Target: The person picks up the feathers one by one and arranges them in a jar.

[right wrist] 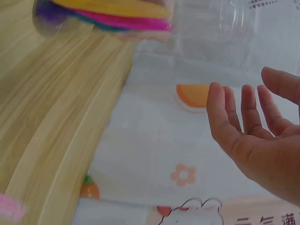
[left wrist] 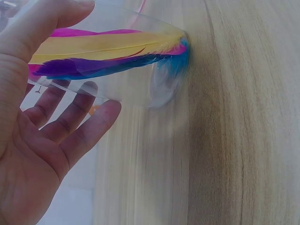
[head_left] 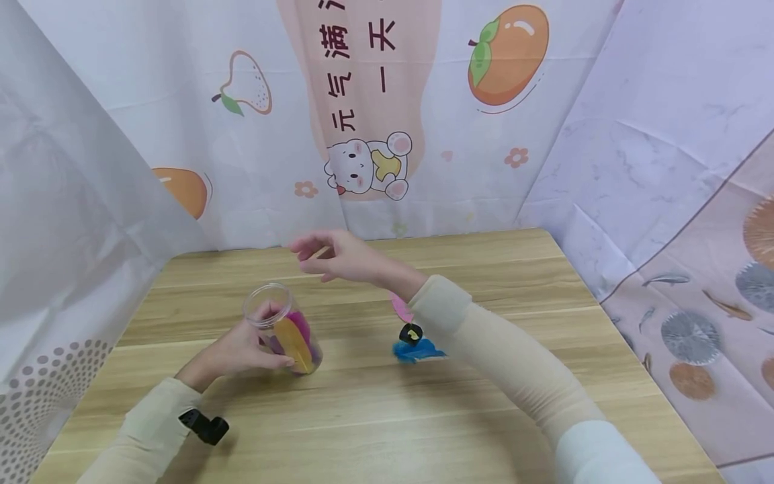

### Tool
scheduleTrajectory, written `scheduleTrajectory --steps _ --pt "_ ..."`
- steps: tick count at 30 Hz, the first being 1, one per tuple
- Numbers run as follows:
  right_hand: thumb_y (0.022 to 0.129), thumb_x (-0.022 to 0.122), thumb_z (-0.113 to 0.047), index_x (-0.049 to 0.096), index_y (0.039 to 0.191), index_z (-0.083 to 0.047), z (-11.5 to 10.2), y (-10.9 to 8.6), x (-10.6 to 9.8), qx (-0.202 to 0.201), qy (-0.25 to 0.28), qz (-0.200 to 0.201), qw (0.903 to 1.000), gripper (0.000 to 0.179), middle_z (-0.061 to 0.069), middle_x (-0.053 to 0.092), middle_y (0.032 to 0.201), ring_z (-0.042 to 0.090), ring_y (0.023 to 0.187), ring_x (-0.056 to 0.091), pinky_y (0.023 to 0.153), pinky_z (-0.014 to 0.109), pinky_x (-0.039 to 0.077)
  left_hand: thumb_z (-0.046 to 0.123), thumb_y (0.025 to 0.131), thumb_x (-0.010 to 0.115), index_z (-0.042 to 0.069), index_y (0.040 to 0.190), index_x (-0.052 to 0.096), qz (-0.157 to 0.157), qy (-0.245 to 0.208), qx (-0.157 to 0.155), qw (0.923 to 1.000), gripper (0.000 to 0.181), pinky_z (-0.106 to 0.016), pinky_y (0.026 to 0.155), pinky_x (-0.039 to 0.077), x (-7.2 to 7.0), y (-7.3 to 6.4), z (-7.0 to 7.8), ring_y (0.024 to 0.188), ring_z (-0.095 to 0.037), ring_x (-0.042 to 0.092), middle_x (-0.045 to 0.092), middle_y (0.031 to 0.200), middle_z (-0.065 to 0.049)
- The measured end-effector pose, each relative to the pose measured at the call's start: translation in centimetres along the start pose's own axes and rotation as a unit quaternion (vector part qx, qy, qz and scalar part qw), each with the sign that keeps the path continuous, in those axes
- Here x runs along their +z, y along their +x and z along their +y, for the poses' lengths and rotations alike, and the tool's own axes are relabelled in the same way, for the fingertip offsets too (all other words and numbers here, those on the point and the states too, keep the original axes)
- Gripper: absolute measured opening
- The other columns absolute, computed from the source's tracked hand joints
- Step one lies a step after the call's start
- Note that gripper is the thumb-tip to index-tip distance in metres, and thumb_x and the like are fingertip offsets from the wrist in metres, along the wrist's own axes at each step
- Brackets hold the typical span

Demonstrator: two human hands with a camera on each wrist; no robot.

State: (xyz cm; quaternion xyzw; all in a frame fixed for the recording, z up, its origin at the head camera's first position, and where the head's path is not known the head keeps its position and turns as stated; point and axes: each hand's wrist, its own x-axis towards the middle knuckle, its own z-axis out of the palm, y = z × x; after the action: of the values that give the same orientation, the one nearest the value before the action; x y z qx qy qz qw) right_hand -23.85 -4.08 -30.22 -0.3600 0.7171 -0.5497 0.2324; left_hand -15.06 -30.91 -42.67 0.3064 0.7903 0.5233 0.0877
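My left hand (head_left: 244, 349) holds a clear plastic jar (head_left: 316, 357) around its side, thumb on one side and fingers on the other. Inside the jar are several feathers: a yellow feather (left wrist: 108, 45), a purple feather (left wrist: 79, 67), and magenta and blue ones. The jar has no lid on its round mouth, and its base is at the tabletop. My right hand (head_left: 335, 255) is raised beyond the jar, up and right of its mouth. Its fingers (right wrist: 220, 112) are loosely bent, with nothing between them and the thumb.
On the wooden table (head_left: 363, 430), a blue feather (head_left: 417, 350) and a pink feather (head_left: 400, 307) lie under my right forearm, partly hidden by it and the wrist camera. A printed curtain (head_left: 423, 215) hangs along the table's far edge.
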Motion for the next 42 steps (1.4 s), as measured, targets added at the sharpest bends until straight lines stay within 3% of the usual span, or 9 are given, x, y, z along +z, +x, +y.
scheduleTrajectory --steps 11,16,19,23,30,42 --pt "0.099 0.066 -0.013 0.057 0.138 -0.005 5.2 -1.2 -4.8 0.096 -0.063 0.023 0.9931 0.041 0.013 0.06 0.129 0.026 0.117 0.058 0.081 0.035 0.059 0.0 0.075 0.088 0.004 0.129 0.04 0.011 0.018 -0.024 0.9995 0.072 -0.037 0.079 0.06 0.1 -0.2 0.1 0.107 -0.017 0.065 0.063 0.12 -0.014" --pt "0.097 0.068 -0.009 0.054 0.141 -0.003 6.9 -2.1 -6.3 0.12 -0.102 0.019 0.9873 0.047 0.017 0.058 0.135 0.032 0.121 0.059 0.088 0.046 0.058 0.0 0.075 0.088 0.006 0.129 0.04 0.01 0.018 -0.03 0.9994 0.073 -0.037 0.079 0.06 0.2 -0.3 0.2 0.108 -0.017 0.065 0.062 0.121 -0.014" --pt "0.093 0.071 -0.005 0.054 0.141 0.0 7.9 -2.5 -6.9 0.124 -0.147 0.013 0.9813 0.051 0.018 0.058 0.136 0.033 0.122 0.059 0.095 0.046 0.054 -0.001 0.076 0.088 0.004 0.129 0.04 0.009 0.015 -0.024 0.9996 0.072 -0.037 0.08 0.06 0.1 -0.3 0.2 0.107 -0.018 0.065 0.063 0.12 -0.014" --pt "0.092 0.072 -0.003 0.055 0.139 0.003 9.1 -2.8 -7.5 0.122 -0.205 0.001 0.9712 0.051 0.018 0.059 0.138 0.032 0.127 0.055 0.103 0.039 0.049 0.0 0.076 0.088 0.002 0.13 0.04 0.01 0.019 -0.02 0.9996 0.073 -0.035 0.082 0.059 0.1 -0.3 0.1 0.107 -0.017 0.065 0.063 0.12 -0.013" --pt "0.091 0.073 -0.01 0.059 0.134 0.005 11.2 -3.2 -8.1 0.131 -0.289 -0.012 0.9483 0.048 0.022 0.06 0.135 0.034 0.127 0.055 0.106 0.042 0.046 -0.001 0.075 0.088 0.0 0.13 0.038 0.009 0.02 -0.014 0.9997 0.073 -0.035 0.081 0.059 0.0 -0.2 -0.1 0.107 -0.017 0.065 0.062 0.12 -0.013" --pt "0.09 0.076 -0.007 0.06 0.134 0.002 13.8 -3.4 -7.2 0.192 -0.283 -0.001 0.9398 0.047 0.019 0.062 0.128 0.033 0.122 0.057 0.106 0.043 0.047 0.0 0.076 0.088 0.005 0.129 0.04 0.009 0.023 -0.016 0.9996 0.072 -0.035 0.084 0.058 0.0 -0.2 0.0 0.108 -0.019 0.065 0.063 0.12 -0.011"
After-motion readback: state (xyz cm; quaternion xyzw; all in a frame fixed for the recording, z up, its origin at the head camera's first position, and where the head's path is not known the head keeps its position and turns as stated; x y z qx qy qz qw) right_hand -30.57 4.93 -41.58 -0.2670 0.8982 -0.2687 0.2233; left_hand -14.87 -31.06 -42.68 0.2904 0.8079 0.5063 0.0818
